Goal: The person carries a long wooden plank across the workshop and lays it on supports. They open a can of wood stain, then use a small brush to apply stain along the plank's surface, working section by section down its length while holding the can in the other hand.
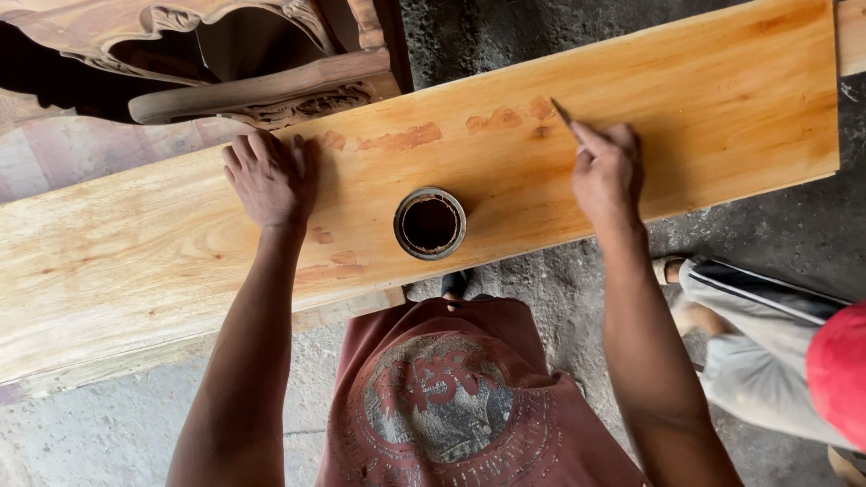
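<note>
Our right hand (606, 171) pinches a thin blade (561, 111) on the pale, reddish-patched plank (722, 99); our left hand (269, 179) presses flat, fingers loosely spread, beside the tin (429, 224).

Smooth wooden plank (704, 99), perhaps metal tin (429, 225)

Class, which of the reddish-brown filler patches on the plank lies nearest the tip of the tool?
The small patch at the row's right end, beside the tool in the right hand.
</note>
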{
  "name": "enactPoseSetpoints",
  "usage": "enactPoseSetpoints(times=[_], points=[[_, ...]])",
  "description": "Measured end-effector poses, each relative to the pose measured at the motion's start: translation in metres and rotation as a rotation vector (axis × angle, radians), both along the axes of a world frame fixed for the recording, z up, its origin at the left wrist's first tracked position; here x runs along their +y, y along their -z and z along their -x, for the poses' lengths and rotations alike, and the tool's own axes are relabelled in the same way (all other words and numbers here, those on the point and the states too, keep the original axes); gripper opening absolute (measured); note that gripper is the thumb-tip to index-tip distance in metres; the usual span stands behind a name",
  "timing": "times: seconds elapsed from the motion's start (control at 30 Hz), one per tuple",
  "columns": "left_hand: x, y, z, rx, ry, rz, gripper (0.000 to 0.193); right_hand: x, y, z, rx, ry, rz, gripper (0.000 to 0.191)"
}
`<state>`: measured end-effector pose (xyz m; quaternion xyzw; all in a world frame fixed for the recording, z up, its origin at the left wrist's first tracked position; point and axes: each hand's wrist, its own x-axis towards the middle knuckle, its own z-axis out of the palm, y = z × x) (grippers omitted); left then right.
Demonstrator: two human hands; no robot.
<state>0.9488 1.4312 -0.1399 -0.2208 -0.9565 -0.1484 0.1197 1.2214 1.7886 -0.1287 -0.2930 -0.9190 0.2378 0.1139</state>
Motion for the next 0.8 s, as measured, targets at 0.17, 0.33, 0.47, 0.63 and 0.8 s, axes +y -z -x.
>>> enactPoseSetpoints(times=[0.17, 0.33, 0.47, 0.63, 0.8], points=[[0.001, 0.001, 0.001, -0.001, -0.002, -0.008, 0.041, -0.007, -0.002, -0.008, -0.064, 0.046, 0.119, 0.026], [0.000, 0.002, 0.001, -0.017, 0.005, 0.002, 0.043, -0.022, -0.005, -0.014, 0.091, -0.110, -0.025, 0.032], [0.001, 0.001, 0.002, -0.008, -0.005, -0.005, 0.043, -0.028, -0.005, -0.017, 0.101, -0.019, -0.054, 0.034], [0.004, -0.004, -0.001, -0.006, -0.002, -0.014, 0.043, -0.033, -0.004, -0.021, -0.036, -0.007, 0.081, 0.031], [0.008, -0.012, -0.006, -0.016, 0.000, -0.011, 0.041, -0.036, -0.008, -0.021, -0.018, -0.008, 0.039, 0.030]])
